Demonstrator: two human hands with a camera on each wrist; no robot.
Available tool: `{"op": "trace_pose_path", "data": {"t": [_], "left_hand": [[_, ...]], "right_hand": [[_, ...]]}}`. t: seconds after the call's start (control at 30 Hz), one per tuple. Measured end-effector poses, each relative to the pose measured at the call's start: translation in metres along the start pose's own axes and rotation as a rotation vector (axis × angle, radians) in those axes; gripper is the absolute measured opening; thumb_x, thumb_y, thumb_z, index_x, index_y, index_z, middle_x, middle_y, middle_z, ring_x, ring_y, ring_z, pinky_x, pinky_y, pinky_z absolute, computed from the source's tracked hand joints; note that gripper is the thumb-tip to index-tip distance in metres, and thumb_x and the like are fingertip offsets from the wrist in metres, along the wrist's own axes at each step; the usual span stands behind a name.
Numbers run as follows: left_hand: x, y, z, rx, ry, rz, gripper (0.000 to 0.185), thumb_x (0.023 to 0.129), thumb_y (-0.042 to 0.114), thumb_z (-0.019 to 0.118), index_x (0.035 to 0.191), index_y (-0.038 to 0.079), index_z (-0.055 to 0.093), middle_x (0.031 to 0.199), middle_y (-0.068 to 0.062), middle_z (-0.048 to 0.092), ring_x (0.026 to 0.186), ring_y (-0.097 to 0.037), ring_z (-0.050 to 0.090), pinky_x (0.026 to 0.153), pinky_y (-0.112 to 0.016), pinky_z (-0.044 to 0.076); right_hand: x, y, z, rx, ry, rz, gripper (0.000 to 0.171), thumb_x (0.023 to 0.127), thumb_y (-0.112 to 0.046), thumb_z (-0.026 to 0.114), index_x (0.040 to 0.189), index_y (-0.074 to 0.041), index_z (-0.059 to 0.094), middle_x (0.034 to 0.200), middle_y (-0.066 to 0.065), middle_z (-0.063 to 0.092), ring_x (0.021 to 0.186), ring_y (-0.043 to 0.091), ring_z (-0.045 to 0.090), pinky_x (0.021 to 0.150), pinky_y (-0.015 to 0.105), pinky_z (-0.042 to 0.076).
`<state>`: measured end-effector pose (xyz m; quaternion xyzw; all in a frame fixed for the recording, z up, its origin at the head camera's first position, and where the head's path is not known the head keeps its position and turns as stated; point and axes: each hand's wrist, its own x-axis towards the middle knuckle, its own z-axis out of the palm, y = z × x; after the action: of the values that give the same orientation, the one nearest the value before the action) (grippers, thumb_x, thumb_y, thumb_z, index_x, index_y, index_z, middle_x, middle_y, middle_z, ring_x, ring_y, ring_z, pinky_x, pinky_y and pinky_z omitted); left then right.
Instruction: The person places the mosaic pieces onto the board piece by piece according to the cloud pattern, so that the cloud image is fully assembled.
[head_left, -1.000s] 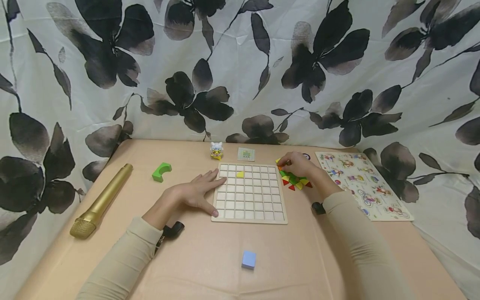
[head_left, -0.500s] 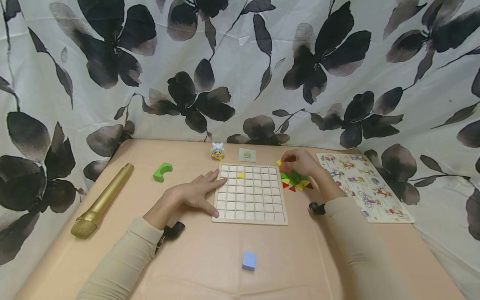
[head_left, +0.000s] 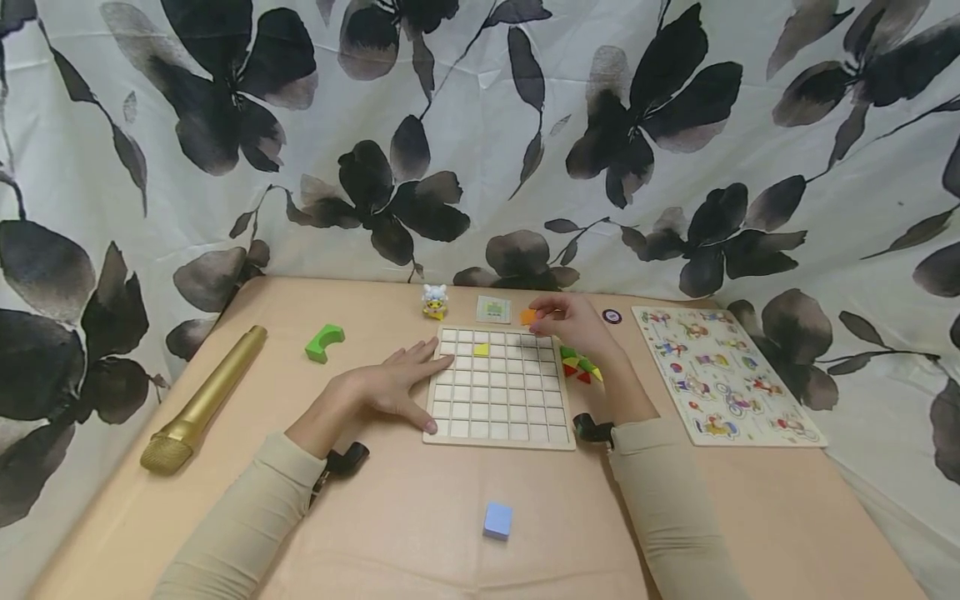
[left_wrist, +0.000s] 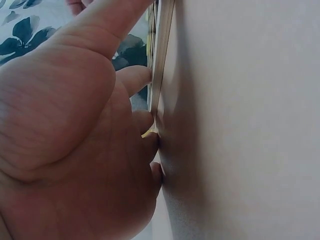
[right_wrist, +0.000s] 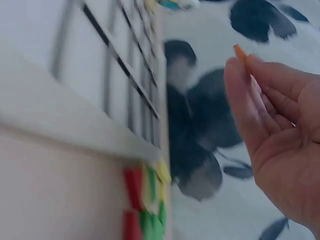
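Note:
My right hand (head_left: pixel 572 323) pinches a small flat orange tile (head_left: pixel 528 317) between thumb and finger, over the far right corner of a wooden grid board (head_left: pixel 499 443). In the right wrist view the orange tile's thin edge (right_wrist: pixel 240 52) pokes out past the fingertips. A lone yellow tile (head_left: pixel 481 349) sits in the board's top row. My left hand (head_left: pixel 390 385) lies with spread, straight fingers on the board's left edge. Beside the board's right side lies a pile of green, red and yellow tiles (head_left: pixel 579 364), partly hidden by my right wrist.
Behind the board stand a small figurine (head_left: pixel 433 302) and a pattern card (head_left: pixel 492 310). A picture board (head_left: pixel 731 375) and a round dark token (head_left: pixel 612 316) lie to the right. Leftward are a green arch block (head_left: pixel 324 343) and a gold microphone (head_left: pixel 202 404). A blue block (head_left: pixel 497 521) sits in front.
My right hand has lifted from the tile pile and moved left over the board's far right corner, carrying the orange tile. My left hand has stayed in place.

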<state>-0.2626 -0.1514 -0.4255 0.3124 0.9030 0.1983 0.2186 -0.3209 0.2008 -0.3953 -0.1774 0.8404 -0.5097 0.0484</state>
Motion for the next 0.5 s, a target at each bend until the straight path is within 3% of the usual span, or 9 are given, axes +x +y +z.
{"op": "trace_pose_path", "data": {"t": [0.23,0.5], "left_hand": [[0.001,0.002,0.003,0.006,-0.002,-0.013,0.120,0.076,0.064,0.084,0.168,0.023,0.020,0.176,-0.014,-0.008,0.163,-0.036,-0.008,0.132,-0.057,0.002],[-0.002,0.005,0.006,0.010,0.006,-0.018,0.119,0.077,0.062,0.084,0.168,0.023,0.020,0.176,-0.014,-0.007,0.163,-0.036,-0.008,0.132,-0.057,0.001]], "right_hand": [[0.008,0.012,0.030,-0.044,-0.049,-0.041,0.024,0.093,-0.010,0.078,0.115,-0.001,0.075,0.099,0.012,0.069,0.086,0.023,0.060,0.071,0.021,0.052],[0.011,0.026,0.046,-0.106,-0.111,-0.023,0.023,0.090,-0.009,0.082,0.111,-0.002,0.076,0.097,0.010,0.072,0.082,0.020,0.059,0.068,0.021,0.049]]}}
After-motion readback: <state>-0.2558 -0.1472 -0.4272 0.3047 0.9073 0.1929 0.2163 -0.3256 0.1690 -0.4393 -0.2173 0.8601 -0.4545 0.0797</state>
